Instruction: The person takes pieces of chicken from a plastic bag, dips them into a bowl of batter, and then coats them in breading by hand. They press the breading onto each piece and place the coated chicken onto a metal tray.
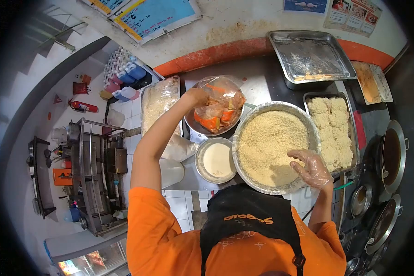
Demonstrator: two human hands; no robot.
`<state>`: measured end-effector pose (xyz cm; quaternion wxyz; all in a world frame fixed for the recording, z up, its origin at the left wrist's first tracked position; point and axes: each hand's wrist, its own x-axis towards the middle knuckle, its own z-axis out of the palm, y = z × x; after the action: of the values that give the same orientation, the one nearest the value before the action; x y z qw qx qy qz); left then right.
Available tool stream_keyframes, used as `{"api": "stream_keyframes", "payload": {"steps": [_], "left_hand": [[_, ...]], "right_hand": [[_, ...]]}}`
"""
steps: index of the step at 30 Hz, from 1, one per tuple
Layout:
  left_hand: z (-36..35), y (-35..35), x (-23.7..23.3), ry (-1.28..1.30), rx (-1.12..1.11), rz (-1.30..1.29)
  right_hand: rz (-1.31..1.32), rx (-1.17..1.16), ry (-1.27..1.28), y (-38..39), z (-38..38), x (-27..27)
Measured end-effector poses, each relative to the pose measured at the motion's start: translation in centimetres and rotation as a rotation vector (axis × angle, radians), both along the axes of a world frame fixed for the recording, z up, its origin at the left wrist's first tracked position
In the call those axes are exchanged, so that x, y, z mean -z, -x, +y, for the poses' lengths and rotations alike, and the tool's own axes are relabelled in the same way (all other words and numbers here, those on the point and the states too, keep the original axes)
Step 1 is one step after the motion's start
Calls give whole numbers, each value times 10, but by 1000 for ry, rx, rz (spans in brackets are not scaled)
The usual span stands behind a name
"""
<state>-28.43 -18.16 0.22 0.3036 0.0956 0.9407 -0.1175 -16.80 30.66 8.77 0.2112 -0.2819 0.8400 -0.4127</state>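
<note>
My left hand (198,98) reaches over the rim of a metal bowl (188,120) to a clear plastic bag (225,92) with orange-coated pieces (216,120), which look like marinated meat. Its fingers are mostly hidden at the bag. My right hand (312,169), in a clear plastic glove with crumbs on it, hovers over the right front of a wide metal bowl of pale crumbs (273,142). Its fingers are apart with nothing between them. Between the two bowls and nearer to me, a smaller bowl holds white liquid batter (218,160).
A tray of crumb-coated pieces (331,131) sits right of the crumb bowl. Behind it lies an upturned-rim metal tray (310,55). A crumb-filled plastic bag (161,103) is at left. Woks (392,156) stand at far right, a metal rack (92,170) at far left.
</note>
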Motion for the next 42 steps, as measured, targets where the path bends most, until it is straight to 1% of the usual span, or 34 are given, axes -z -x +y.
{"api": "stream_keyframes", "payload": {"steps": [4,6,8,10,12,13,15,16,18,19,21,22,24,25,26,27,28,30,31,33,34,35,36,37,38,39,40,42], "left_hand": [[-11,-12,-19,-56,3,72],[-17,-18,-19,-202,29,148],[-22,-22,-17,-224,40,189],[-17,-27,-28,-249,45,235],[-10,-32,-37,-207,173,335],[-11,-32,-36,-208,165,340],[-11,-31,-35,-339,131,378],[-11,-30,-36,-341,124,383],[-13,-27,-39,-609,50,264],[-14,-29,-39,-610,45,265],[-14,-34,-38,-790,-34,334],[-13,-36,-40,-791,-38,332],[-10,-37,-45,-793,-67,420],[-9,-37,-45,-794,-64,423],[-8,-36,-45,-777,-128,394],[-7,-35,-47,-758,-191,366],[-4,-36,-51,-753,-184,370],[5,-39,-58,-767,-274,322],[7,-40,-60,-758,-271,329],[4,-44,-58,-738,-280,326],[-1,-49,-51,-799,-266,398],[-4,-51,-51,-792,-277,408],[-4,-53,-55,-930,-359,425],[-4,-55,-58,-1068,-439,436],[-7,-54,-64,-1098,-450,521],[-4,-56,-80,-1096,-452,523],[0,-59,-95,-1144,-488,536],[9,-67,-111,-1230,-555,604]], "right_hand": [[9,19,22,0,2,3],[29,11,8,2,1,5],[41,5,33,4,-3,5],[56,-7,55,7,-9,1],[82,-37,47,12,-15,-5],[85,-46,45,14,-18,-7],[151,-53,73,18,-23,-11],[153,-61,71,20,-25,-13],[170,-71,96,24,-29,-16],[170,-76,95,27,-31,-17],[182,-106,87,32,-39,-20],[179,-109,86,38,-46,-17],[197,-173,187,55,-70,-5],[146,-172,204,63,-87,-6],[96,-169,223,69,-110,-6],[169,-185,235,74,-136,8],[243,-201,249,79,-163,24],[421,-306,72,86,-211,27],[428,-305,81,86,-227,42],[530,-151,181,91,-263,81],[537,-162,191,97,-276,98],[282,-136,294,102,-284,116],[23,-110,387,104,-288,109],[22,-119,391,105,-290,103],[186,-209,209,109,-288,97],[351,-296,23,111,-286,83],[350,-301,21,110,-289,78],[-341,-152,673,106,-294,70]]}}
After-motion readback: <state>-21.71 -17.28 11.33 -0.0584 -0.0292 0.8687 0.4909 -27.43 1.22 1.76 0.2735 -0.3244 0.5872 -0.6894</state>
